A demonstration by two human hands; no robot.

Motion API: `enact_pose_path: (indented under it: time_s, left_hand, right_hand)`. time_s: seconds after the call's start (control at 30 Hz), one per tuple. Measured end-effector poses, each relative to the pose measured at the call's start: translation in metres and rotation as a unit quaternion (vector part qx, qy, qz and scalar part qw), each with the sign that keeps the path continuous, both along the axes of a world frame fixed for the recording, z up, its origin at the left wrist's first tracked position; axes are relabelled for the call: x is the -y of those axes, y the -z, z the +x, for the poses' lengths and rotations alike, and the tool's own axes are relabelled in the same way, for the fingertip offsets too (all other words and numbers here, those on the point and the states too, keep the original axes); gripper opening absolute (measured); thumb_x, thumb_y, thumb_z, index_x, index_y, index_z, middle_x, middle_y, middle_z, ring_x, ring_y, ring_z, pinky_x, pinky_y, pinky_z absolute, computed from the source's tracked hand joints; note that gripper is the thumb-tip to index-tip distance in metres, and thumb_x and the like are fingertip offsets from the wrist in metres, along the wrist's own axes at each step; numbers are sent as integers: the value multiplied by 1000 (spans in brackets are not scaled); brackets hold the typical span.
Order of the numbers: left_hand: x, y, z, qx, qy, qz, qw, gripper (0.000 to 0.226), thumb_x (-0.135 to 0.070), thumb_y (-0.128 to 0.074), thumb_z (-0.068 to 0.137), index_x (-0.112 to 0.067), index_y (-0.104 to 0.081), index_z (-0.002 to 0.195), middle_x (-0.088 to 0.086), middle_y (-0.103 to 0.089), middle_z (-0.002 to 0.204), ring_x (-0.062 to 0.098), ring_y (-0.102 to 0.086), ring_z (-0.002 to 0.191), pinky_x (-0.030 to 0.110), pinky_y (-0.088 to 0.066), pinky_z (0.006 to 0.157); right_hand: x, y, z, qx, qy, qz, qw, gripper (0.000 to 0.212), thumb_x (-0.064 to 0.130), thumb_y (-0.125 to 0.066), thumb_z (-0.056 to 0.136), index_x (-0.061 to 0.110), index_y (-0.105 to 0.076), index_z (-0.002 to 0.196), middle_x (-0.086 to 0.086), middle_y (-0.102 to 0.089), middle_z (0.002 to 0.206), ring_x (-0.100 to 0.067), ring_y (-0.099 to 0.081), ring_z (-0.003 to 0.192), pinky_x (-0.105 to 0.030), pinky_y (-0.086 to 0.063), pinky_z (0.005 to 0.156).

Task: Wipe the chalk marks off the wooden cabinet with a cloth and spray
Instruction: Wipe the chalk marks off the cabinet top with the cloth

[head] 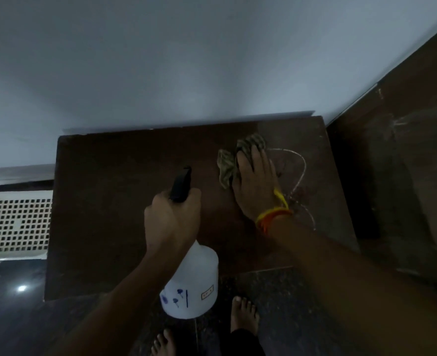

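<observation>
The dark wooden cabinet top (124, 201) fills the middle of the view. White chalk marks (303, 167) curve across its right part. A crumpled greenish checked cloth (227, 167) lies on the wood, and my right hand (257, 183) presses flat on it, fingers straight, partly covering it. Orange and yellow threads circle that wrist. My left hand (172, 219) grips the neck of a white spray bottle (194, 286) with a black nozzle (181, 183), held above the cabinet's front part, nozzle pointing away from me.
A pale wall (186, 60) stands behind the cabinet. A taller dark wooden piece (405, 163) with smeared marks stands at the right. A white perforated basket (14, 224) sits at the left. My bare feet (244, 314) stand on the dark floor.
</observation>
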State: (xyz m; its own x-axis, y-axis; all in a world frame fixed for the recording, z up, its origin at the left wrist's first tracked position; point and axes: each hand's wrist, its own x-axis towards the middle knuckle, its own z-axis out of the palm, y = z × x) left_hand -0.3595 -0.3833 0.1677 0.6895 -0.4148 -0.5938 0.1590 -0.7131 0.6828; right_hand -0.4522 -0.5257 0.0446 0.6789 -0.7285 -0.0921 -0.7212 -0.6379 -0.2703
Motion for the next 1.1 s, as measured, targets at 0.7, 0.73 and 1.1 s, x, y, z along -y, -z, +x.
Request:
enact_pose_path:
  time_s: [0.7,0.73,1.1]
  left_hand:
    - [-16,-5,-41,16,21,0,1000,21,-24,-55,90,-13,-55,72,12,-59,69,30,-59,66,51,-57,72]
    - [-17,-5,-43,16,19,2,1000,21,-24,-55,91,-14,-55,71,13,-61,71,31,-60,67,51,-57,73]
    - [-10,-19,-57,19,1,-1,1000,23,-25,-55,90,-19,-52,69,20,-67,80,41,-68,78,55,-57,76]
  right_hand:
    - [-39,0,-45,-9,15,8,1000,57,29,-43,95,15,-26,147,-17,-17,157,-34,-12,145,-46,-7,118]
    - [-42,-1,-45,-8,21,10,1000,56,29,-42,95,15,-26,147,-17,-16,157,-34,-11,145,-46,-7,118]
    - [-113,-16,-118,-18,-9,27,999,60,21,-65,81,10,-46,137,-21,-40,146,-40,-36,135,-56,-27,109]
